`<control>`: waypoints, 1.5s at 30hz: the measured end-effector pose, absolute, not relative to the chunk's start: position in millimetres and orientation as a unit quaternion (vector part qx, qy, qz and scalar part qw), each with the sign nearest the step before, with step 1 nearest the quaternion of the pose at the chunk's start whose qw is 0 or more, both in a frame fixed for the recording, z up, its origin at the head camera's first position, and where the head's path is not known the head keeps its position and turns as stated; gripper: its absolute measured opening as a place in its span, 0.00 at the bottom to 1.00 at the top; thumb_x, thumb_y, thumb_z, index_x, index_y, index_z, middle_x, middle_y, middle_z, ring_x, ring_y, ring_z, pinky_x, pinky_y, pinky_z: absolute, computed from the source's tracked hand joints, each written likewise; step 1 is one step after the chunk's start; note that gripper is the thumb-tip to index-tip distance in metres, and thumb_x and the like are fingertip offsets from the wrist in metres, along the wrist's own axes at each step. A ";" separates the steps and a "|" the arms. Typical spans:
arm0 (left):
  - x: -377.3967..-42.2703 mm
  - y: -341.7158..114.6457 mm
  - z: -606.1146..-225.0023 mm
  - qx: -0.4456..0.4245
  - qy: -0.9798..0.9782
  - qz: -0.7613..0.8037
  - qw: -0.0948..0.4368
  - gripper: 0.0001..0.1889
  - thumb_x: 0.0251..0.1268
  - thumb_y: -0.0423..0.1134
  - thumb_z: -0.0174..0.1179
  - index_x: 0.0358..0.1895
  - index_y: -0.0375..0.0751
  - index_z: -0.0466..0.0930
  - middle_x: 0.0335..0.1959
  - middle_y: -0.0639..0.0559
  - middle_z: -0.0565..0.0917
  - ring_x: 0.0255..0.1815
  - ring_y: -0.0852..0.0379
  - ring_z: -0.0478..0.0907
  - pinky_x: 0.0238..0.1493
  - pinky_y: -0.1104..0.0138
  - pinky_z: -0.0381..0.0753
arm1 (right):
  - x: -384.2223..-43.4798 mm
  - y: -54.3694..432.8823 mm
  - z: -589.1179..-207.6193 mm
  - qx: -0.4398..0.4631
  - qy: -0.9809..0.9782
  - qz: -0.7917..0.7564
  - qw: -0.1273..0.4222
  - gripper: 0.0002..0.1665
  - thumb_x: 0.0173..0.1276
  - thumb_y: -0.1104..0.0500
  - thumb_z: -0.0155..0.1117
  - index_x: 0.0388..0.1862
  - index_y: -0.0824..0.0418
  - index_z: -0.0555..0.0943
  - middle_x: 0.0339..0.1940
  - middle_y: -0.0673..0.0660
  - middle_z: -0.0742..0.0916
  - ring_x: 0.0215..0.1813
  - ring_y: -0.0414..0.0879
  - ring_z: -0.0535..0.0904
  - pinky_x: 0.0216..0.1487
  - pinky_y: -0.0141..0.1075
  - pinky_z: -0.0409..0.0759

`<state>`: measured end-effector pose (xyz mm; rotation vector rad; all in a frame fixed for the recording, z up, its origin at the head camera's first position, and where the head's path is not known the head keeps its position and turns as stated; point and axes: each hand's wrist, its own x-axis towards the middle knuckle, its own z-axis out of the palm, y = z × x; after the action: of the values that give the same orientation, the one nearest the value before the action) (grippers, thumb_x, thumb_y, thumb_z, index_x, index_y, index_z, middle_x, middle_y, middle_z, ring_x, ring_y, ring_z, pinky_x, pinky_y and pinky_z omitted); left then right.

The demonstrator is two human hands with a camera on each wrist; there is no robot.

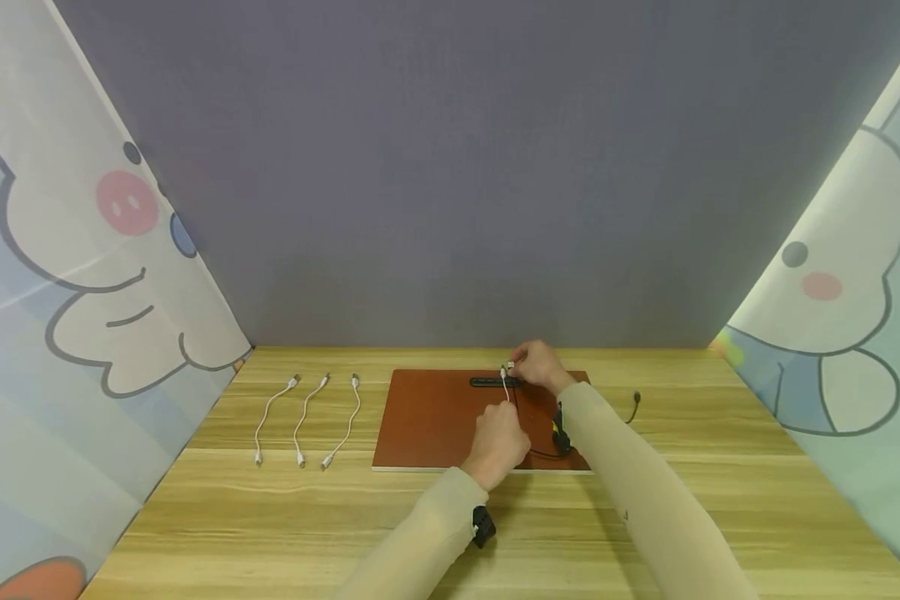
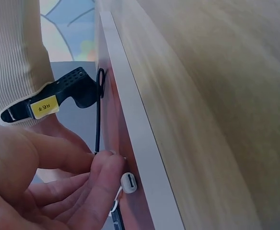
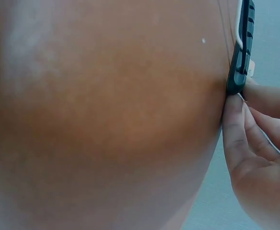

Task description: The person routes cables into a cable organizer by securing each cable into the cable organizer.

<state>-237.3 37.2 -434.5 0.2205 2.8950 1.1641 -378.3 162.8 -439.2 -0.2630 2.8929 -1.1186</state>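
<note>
A black slotted cable organizer [image 1: 486, 382] lies near the back edge of a reddish-brown board [image 1: 427, 417]. My right hand [image 1: 542, 367] is at its right end, with thumb and fingertips pinching that end in the right wrist view. A white cable [image 1: 506, 387] crosses the organizer, and a white plug [image 1: 511, 364] shows beside my right fingertips. Nearer the board's front, my left hand [image 1: 498, 437] pinches the white cable; its white connector [image 2: 129, 182] shows beside the fingertips in the left wrist view. A black cable [image 1: 547, 454] runs over the board under my right forearm.
Three short white cables [image 1: 267, 417] lie side by side on the wooden table [image 1: 307, 525] left of the board. A black cable end [image 1: 636, 398] extends past the board's right side. A grey panel [image 1: 450, 183] stands behind, with printed cloth [image 1: 832, 350] at both sides.
</note>
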 end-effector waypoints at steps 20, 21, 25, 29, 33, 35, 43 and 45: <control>-234.1 29.6 -426.6 0.099 0.928 0.359 -0.031 0.25 0.63 0.26 0.59 0.12 0.48 0.61 0.06 0.60 0.57 0.06 0.65 0.53 0.08 0.72 0.54 | -373.8 170.9 -438.0 -0.081 0.907 -0.408 0.067 0.16 0.66 0.67 0.69 0.51 0.72 0.82 0.49 0.66 0.83 0.46 0.56 0.78 0.44 0.44 0.79; -234.4 27.5 -425.2 0.103 0.930 0.353 -0.029 0.24 0.64 0.26 0.59 0.12 0.48 0.61 0.05 0.61 0.58 0.05 0.65 0.54 0.07 0.72 0.54 | -373.7 170.8 -438.0 -0.079 0.906 -0.409 0.070 0.16 0.66 0.67 0.69 0.51 0.72 0.81 0.48 0.66 0.83 0.46 0.56 0.78 0.44 0.43 0.79; -236.9 14.8 -420.8 0.117 0.942 0.312 -0.034 0.22 0.67 0.28 0.59 0.14 0.45 0.66 0.06 0.59 0.63 0.06 0.64 0.60 0.08 0.72 0.59 | -372.6 171.4 -438.1 -0.074 0.904 -0.412 0.081 0.16 0.68 0.67 0.67 0.53 0.72 0.80 0.50 0.65 0.82 0.47 0.55 0.77 0.46 0.44 0.79; -242.6 -1.1 -416.0 0.114 0.950 0.287 -0.044 0.23 0.69 0.30 0.59 0.14 0.46 0.64 0.08 0.58 0.60 0.08 0.63 0.56 0.10 0.71 0.55 | -371.3 172.0 -436.6 -0.073 0.903 -0.413 0.090 0.17 0.70 0.66 0.65 0.55 0.72 0.79 0.53 0.66 0.81 0.51 0.57 0.77 0.48 0.45 0.78; -251.5 -18.3 -410.7 0.101 0.957 0.267 -0.049 0.26 0.68 0.30 0.58 0.13 0.49 0.58 0.09 0.59 0.54 0.11 0.63 0.50 0.11 0.70 0.52 | -371.1 170.6 -433.7 -0.072 0.907 -0.404 0.096 0.16 0.71 0.66 0.65 0.54 0.72 0.79 0.54 0.66 0.81 0.52 0.58 0.77 0.49 0.47 0.78; -256.0 -27.4 -407.4 0.093 0.960 0.258 -0.047 0.26 0.68 0.30 0.58 0.13 0.49 0.57 0.09 0.59 0.53 0.11 0.62 0.49 0.12 0.68 0.52 | -372.2 169.5 -433.3 -0.077 0.911 -0.394 0.095 0.15 0.70 0.66 0.65 0.53 0.72 0.79 0.52 0.66 0.81 0.51 0.58 0.77 0.48 0.46 0.77; -268.7 -60.9 -393.8 0.071 0.971 0.224 -0.050 0.24 0.69 0.29 0.55 0.15 0.48 0.58 0.11 0.57 0.56 0.13 0.60 0.50 0.15 0.67 0.53 | -376.0 167.0 -435.4 -0.084 0.915 -0.384 0.096 0.13 0.70 0.66 0.66 0.50 0.71 0.79 0.50 0.65 0.81 0.48 0.56 0.76 0.48 0.46 0.76; -273.4 -70.0 -392.9 0.068 0.972 0.215 -0.062 0.22 0.69 0.29 0.55 0.17 0.47 0.60 0.12 0.57 0.57 0.14 0.60 0.52 0.16 0.67 0.54 | -375.5 165.4 -435.4 -0.083 0.914 -0.385 0.094 0.12 0.70 0.66 0.66 0.49 0.71 0.79 0.50 0.65 0.81 0.49 0.57 0.76 0.48 0.47 0.76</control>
<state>-273.4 -70.0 -392.9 0.2223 3.1818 0.7024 -375.5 165.4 -435.4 -0.2454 2.7128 -1.1421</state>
